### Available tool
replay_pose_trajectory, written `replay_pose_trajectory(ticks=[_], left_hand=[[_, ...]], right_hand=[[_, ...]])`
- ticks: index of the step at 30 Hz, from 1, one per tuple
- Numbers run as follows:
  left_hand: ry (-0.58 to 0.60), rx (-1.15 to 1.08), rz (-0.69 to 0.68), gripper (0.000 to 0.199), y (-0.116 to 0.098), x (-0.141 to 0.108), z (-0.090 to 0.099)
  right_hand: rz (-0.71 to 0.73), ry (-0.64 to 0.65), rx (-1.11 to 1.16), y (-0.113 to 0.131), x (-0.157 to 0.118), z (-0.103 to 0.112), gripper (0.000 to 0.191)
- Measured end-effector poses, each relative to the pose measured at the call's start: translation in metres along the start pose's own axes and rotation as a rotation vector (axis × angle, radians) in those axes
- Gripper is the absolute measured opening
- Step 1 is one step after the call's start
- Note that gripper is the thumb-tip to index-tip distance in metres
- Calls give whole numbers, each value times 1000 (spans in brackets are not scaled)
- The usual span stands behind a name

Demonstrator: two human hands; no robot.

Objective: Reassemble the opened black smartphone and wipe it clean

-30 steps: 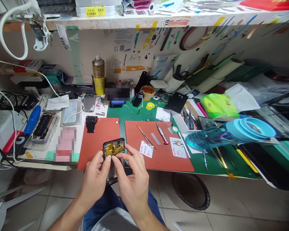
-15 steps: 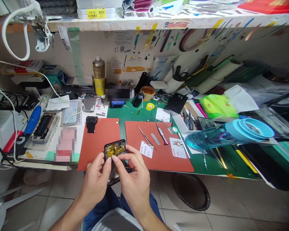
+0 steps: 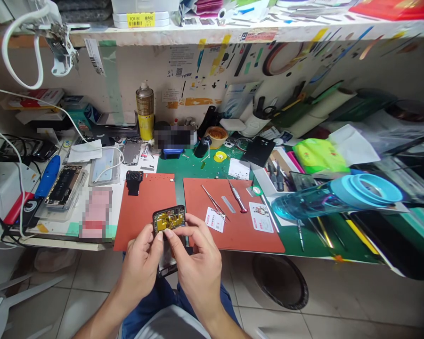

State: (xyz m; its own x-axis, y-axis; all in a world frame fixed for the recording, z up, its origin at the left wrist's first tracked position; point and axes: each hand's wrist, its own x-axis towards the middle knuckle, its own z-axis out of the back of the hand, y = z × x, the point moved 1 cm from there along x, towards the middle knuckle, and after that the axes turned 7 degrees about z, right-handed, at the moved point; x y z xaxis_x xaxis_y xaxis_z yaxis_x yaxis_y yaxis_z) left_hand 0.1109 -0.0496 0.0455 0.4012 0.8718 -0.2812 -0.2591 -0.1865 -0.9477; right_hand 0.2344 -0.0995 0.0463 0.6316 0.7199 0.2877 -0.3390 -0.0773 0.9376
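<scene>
An opened phone (image 3: 169, 219) with its golden inner board showing is held between my two hands, just off the bench's front edge. My left hand (image 3: 141, 256) is closed around its left side, thumb on the board's lower edge. From the right, my right hand (image 3: 198, 259) grips the other side, its thumb and index finger pressed near the middle of the phone. My fingers cover part of the phone's lower half. Tweezers (image 3: 215, 202), a screwdriver (image 3: 238, 196) and printed cards (image 3: 261, 217) lie on the red-brown mat (image 3: 240, 240) to the right.
A black phone part (image 3: 134, 182) lies on the left mat. A blue water bottle (image 3: 314, 200) lies across the right side. Behind stand a spray can (image 3: 145, 111) and a tape roll (image 3: 217, 136). A shelf (image 3: 205, 34) overhangs the bench. Below is a round bin (image 3: 280, 282).
The phone has tilted slightly, so more of its lower part shows between my hands. My right hand has shifted a little; both hands keep their grip.
</scene>
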Motion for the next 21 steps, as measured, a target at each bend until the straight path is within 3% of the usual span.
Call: replay_pose_trajectory(ticks=[21], left_hand=[[20, -216, 62, 38, -6, 7, -3]], right_hand=[[-1, 41, -20, -1, -2, 0, 14]])
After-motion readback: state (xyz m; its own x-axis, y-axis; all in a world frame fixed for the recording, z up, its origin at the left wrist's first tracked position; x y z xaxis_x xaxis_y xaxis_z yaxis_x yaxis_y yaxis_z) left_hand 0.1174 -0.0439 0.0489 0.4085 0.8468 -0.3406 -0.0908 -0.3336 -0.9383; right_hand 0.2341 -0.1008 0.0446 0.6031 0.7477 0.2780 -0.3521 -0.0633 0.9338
